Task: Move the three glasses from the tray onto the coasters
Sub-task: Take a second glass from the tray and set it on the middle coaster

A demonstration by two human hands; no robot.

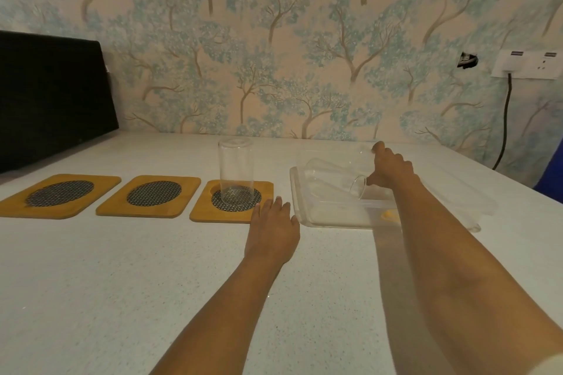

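Note:
Three yellow coasters with dark mesh discs lie in a row: the left coaster (58, 195), the middle coaster (150, 195) and the right coaster (261, 187). A clear glass (236, 172) stands on the right coaster. The clear plastic tray (297, 192) sits to the right of them. Inside it a second clear glass (332, 175) lies tilted on its side, and my right hand (391, 169) grips it near its rim. My left hand (272, 230) rests flat on the table by the right coaster's near corner, fingers apart. A third glass is hard to make out in the tray.
The white speckled table (152, 283) runs to a wallpapered wall. A black panel (51, 94) stands at the back left. A wall socket (527, 65) with a black cable (505, 119) is at the far right. Something blue (551, 173) shows at the right edge.

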